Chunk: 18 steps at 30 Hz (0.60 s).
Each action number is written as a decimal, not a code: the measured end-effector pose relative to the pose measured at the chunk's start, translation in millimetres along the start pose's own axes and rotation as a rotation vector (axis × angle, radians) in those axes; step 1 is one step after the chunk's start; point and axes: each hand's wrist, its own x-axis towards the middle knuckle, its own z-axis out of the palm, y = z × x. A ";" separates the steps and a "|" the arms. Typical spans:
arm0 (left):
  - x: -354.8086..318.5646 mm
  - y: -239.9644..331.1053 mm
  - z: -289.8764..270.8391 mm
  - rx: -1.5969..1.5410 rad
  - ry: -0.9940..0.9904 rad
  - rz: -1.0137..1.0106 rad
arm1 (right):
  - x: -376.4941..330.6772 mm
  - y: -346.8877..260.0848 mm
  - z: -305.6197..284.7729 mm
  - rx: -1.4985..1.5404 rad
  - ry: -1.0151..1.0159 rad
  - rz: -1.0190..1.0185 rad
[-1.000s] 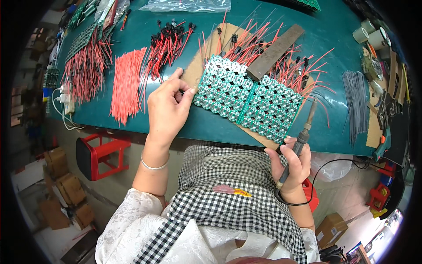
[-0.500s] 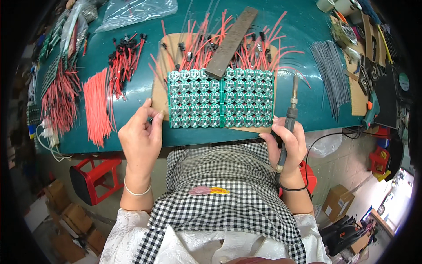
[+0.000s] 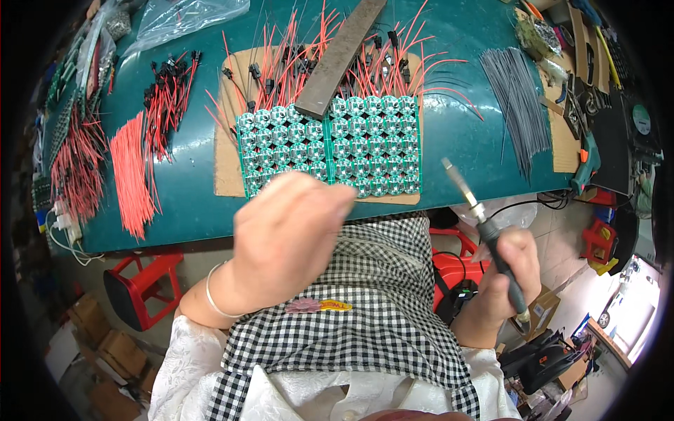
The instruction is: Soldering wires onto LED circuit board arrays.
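Note:
My right hand (image 3: 516, 270) is closed around the dark handle of a soldering iron (image 3: 498, 242), off the table's front edge at the right. The iron's tip points up and to the left, apart from the boards. My left hand (image 3: 288, 231), blurred and curled, is in front of the green circuit-board panel (image 3: 375, 146) and hides its lower left corner; its fingertips cannot be made out. Rows of small round boards make up the panel, which lies on a brown board (image 3: 228, 165). A flat metal bar (image 3: 340, 59) lies slantwise over its top edge and the red wires (image 3: 277, 77) with black connectors.
Bundles of red wires (image 3: 130, 175) and wires with black connectors (image 3: 172, 98) lie at the left. Grey wires (image 3: 516, 105) and a green glue gun (image 3: 586, 165) lie at the right. Red stools (image 3: 144, 288) stand below the table, and a plastic bag (image 3: 186, 21) lies at the back.
My left hand has left the panel's left side and moved right, in front of its lower edge. My right hand, with the soldering iron, has moved away from the panel, down and right.

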 end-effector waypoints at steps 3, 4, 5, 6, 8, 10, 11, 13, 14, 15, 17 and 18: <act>8.5 4.6 26.0 0.025 -0.032 -0.017 | 4.5 3.5 6.8 -0.076 -0.062 -0.137; 9.9 3.0 34.2 0.011 -0.024 -0.020 | 3.9 4.2 10.4 -0.106 -0.049 -0.142; 11.2 1.2 40.8 -0.002 -0.016 -0.023 | 4.4 5.3 11.3 -0.124 -0.052 -0.141; 12.5 -0.4 46.1 -0.004 0.005 -0.024 | 5.3 6.2 11.8 -0.141 -0.054 -0.140; 14.1 -3.4 55.0 -0.019 0.041 -0.021 | 5.5 7.1 13.2 -0.167 -0.064 -0.137; 14.6 -2.8 55.9 0.017 0.017 -0.025 | 9.1 10.2 14.4 -0.170 -0.086 -0.144; 14.7 -1.8 56.3 0.037 0.007 -0.028 | 10.6 12.3 13.7 -0.170 -0.092 -0.142; 14.1 -0.1 57.5 0.041 -0.013 -0.050 | 13.0 15.2 12.8 -0.175 -0.105 -0.138; 13.9 0.1 58.3 0.041 -0.023 -0.061 | 14.3 16.7 13.0 -0.182 -0.106 -0.141; 13.9 -0.8 60.4 0.029 -0.021 -0.058 | 15.6 18.4 13.4 -0.189 -0.106 -0.144; 10.5 -6.2 58.0 -0.002 -0.017 -0.043 | 13.9 12.9 20.5 -0.207 -0.107 -0.138; 8.8 -7.8 56.2 -0.007 -0.016 -0.040 | 12.6 10.0 23.8 -0.213 -0.110 -0.129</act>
